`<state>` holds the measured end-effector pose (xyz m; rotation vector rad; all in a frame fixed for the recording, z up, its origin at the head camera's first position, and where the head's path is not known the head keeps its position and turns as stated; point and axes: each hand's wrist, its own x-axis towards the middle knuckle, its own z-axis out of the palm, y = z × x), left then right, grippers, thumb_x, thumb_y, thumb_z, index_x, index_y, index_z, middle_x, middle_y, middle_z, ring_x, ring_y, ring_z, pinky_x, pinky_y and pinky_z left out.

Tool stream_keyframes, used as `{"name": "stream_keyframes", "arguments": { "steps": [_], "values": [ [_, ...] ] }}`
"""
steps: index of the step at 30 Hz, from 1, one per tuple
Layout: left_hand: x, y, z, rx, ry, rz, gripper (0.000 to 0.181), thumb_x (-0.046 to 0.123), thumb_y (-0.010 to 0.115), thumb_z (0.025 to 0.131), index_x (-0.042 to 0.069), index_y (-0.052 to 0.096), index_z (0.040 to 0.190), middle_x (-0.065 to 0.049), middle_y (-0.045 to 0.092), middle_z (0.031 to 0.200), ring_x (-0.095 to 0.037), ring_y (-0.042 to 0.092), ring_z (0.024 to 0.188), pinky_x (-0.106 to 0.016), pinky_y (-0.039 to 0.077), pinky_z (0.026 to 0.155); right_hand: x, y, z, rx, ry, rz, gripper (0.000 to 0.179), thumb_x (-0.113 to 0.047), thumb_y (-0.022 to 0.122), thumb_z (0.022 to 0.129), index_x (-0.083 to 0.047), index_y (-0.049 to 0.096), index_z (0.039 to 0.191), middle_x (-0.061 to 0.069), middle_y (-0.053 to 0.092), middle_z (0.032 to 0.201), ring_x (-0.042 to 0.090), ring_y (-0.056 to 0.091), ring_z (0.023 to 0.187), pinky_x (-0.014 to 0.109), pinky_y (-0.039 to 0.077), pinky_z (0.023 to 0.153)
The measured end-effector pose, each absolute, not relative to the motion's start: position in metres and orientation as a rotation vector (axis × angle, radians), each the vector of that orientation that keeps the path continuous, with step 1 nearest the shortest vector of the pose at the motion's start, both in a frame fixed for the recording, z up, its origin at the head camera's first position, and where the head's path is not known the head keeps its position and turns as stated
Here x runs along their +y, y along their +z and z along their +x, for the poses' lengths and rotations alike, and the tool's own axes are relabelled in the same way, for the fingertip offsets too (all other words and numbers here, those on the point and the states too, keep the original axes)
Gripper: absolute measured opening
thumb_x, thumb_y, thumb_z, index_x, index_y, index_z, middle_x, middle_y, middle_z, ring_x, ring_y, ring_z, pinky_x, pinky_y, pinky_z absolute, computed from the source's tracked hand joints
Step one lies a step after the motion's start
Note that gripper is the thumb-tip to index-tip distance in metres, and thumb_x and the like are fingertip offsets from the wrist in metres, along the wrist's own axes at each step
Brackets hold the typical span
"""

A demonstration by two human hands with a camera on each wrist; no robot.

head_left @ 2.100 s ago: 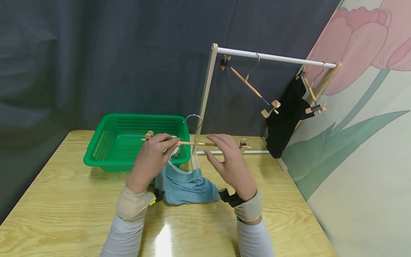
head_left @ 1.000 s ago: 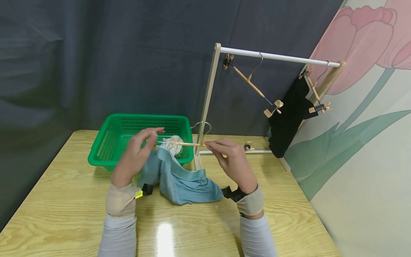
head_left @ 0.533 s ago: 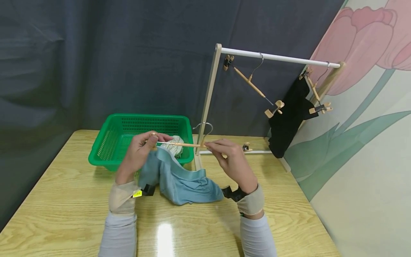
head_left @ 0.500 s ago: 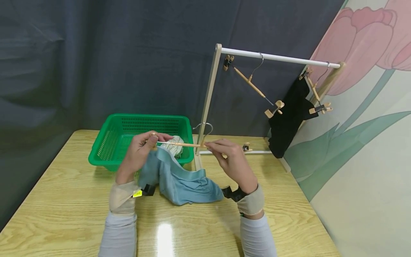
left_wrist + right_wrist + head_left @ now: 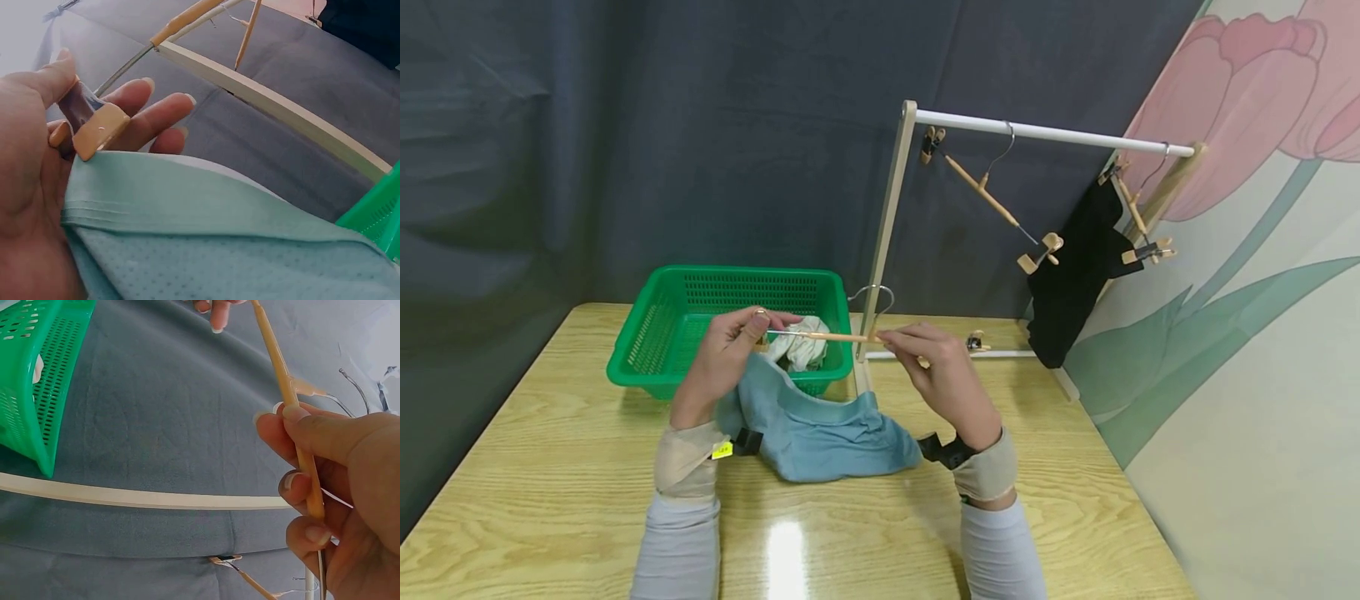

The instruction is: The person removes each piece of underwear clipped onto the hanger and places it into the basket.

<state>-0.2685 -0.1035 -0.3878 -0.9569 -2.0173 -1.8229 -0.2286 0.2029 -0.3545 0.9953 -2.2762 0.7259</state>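
Observation:
My left hand [image 5: 718, 358] pinches the clip [image 5: 100, 128] at the left end of a wooden clip hanger [image 5: 835, 337]. Just under the clip's wooden pad lies the waistband corner of light blue underpants [image 5: 827, 437]; whether the clip bites it I cannot tell. The rest of the underpants drapes down onto the table between my forearms. With thumb and fingertips, my right hand [image 5: 936, 367] holds the hanger's bar near the hook, seen closely in the right wrist view. Beyond that hand shows the hanger's other clip [image 5: 976, 342].
A green basket [image 5: 625, 367] with a crumpled white cloth [image 5: 805, 346] stands behind the left hand. A rack with a white rail [image 5: 1060, 133] rises at the right. On it hang a bare clip hanger [image 5: 981, 192] and another holding a black garment [image 5: 1067, 283].
My left hand has gone from the bar to the left clip, while the right hand has taken hold of the bar. Lately the underpants' left corner has sagged lower, showing more white cloth.

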Motion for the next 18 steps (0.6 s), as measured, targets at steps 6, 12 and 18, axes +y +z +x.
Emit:
{"name": "stream_keyframes", "arguments": {
  "steps": [6, 12, 18],
  "values": [
    [-0.1051, -0.3839, -0.2650, -2.031, -1.761, -0.945, 0.032, 0.011, 0.041, 0.110, 0.001, 0.066, 0.093, 0.015, 0.073, 0.117, -0.005, 0.062, 0.113, -0.025, 0.047, 0.088, 0.2016, -0.3527, -0.2286, -2.276, 0.727, 1.007, 0.029, 0.000, 0.069, 0.094, -0.007, 0.076, 0.121, 0.007, 0.076, 0.109, 0.017, 0.070, 0.090, 0.027, 0.054, 0.064],
    [-0.1068, -0.3824, -0.2625, -2.081, -1.708, -0.914, 0.035, 0.014, 0.041, 0.111, 0.001, 0.070, 0.097, -0.001, 0.075, 0.118, -0.011, 0.061, 0.107, -0.029, 0.050, 0.077, 0.2013, -0.3530, -0.2279, -2.259, 0.730, 1.011, 0.028, 0.001, 0.070, 0.094, -0.006, 0.076, 0.120, 0.007, 0.076, 0.108, 0.018, 0.070, 0.091, 0.030, 0.055, 0.064],
    [-0.1070, -0.3843, -0.2652, -2.137, -1.775, -0.918, 0.038, 0.017, 0.038, 0.112, 0.000, 0.070, 0.102, -0.010, 0.074, 0.116, -0.012, 0.059, 0.107, -0.031, 0.047, 0.081, 0.2021, -0.3541, -0.2270, -2.247, 0.698, 0.993, 0.029, 0.001, 0.071, 0.093, -0.007, 0.076, 0.121, 0.007, 0.076, 0.107, 0.017, 0.070, 0.083, 0.028, 0.053, 0.060]
  ]
}}
